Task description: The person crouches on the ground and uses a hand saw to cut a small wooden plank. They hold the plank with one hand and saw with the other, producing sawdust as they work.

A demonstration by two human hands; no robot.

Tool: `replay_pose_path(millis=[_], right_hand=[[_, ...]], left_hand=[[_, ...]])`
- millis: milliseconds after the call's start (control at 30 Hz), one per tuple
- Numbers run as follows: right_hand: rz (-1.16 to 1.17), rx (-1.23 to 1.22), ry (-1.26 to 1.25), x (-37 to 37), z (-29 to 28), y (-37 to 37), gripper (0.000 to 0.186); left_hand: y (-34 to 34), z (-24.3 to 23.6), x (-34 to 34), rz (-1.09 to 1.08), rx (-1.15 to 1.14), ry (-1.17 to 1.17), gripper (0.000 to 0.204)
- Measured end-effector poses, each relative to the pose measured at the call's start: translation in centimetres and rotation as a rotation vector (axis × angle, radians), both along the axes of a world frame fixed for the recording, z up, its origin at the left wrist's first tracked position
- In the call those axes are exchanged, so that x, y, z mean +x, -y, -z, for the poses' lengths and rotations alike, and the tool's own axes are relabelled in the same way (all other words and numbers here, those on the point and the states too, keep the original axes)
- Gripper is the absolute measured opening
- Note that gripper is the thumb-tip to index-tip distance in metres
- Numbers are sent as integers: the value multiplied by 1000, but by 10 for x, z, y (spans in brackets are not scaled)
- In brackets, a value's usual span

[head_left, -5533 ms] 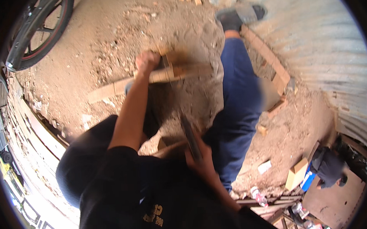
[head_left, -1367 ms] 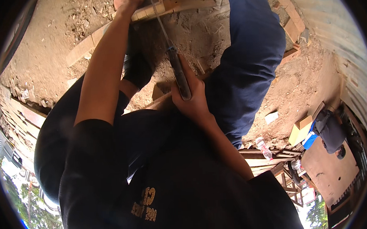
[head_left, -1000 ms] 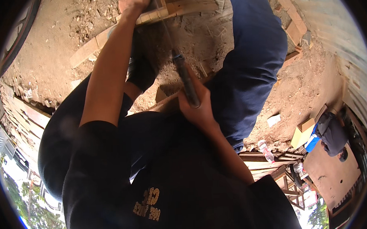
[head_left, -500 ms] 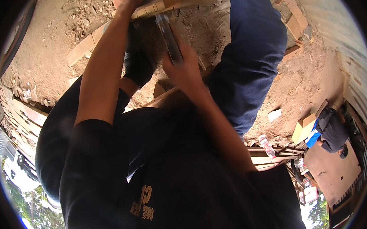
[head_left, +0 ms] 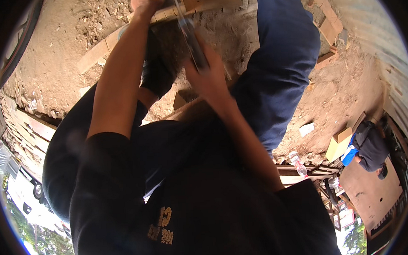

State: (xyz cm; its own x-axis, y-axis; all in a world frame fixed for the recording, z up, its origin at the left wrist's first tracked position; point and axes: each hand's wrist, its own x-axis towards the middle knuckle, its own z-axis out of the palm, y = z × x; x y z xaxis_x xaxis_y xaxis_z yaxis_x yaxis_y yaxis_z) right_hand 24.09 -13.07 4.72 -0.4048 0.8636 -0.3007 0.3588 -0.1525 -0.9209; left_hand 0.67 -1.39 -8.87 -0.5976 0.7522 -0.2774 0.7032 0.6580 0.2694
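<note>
My right hand (head_left: 207,72) is closed around the dark handle of a narrow-bladed tool (head_left: 193,46). Its thin metal blade points away, toward pieces of wood at the top edge, and motion blurs it. Reaching up to the left of the blade, my left hand (head_left: 147,1) is at a long curved wooden piece (head_left: 162,14). The picture's edge cuts off its fingers, so its grip is hidden. A flat light wooden block (head_left: 212,0) lies on the curved piece, just right of the blade.
My bent legs (head_left: 285,55) flank the work over bare dirt ground with wood chips. A small wood block (head_left: 179,101) sits between them. To the right are a plastic bottle (head_left: 298,163), a cardboard box (head_left: 339,144), a seated person (head_left: 371,145) and a corrugated metal wall (head_left: 368,24).
My right hand and the tool have shifted slightly down and right. The left hand appears a little lower and farther right, as the whole view has moved slightly.
</note>
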Motion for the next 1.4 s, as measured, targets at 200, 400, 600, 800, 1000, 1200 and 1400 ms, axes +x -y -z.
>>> replay_pose_path(millis=[200,400,600,800,1000,1200,1400], right_hand=[[-15,54,-47,30,-27,22,57],[91,15,-132,15,-16,29,59],[7,-61,53,19,-13,9,63],[59,-88,-66,36,-20,40,63],[29,131,-85,24,-3,31,58],[95,18,-120,34,-8,21,39],[116,-111,-95,33,-33,15,15]], left_hand=[[-3,22,-11,309,-92,-284,29],[4,59,-25,421,-34,-359,29],[-2,-15,12,148,-14,-77,33],[-4,-17,8,4,-93,-36,51],[26,26,-15,186,99,-164,51],[59,-26,9,460,346,-49,60],[77,-31,1,613,103,-121,112]])
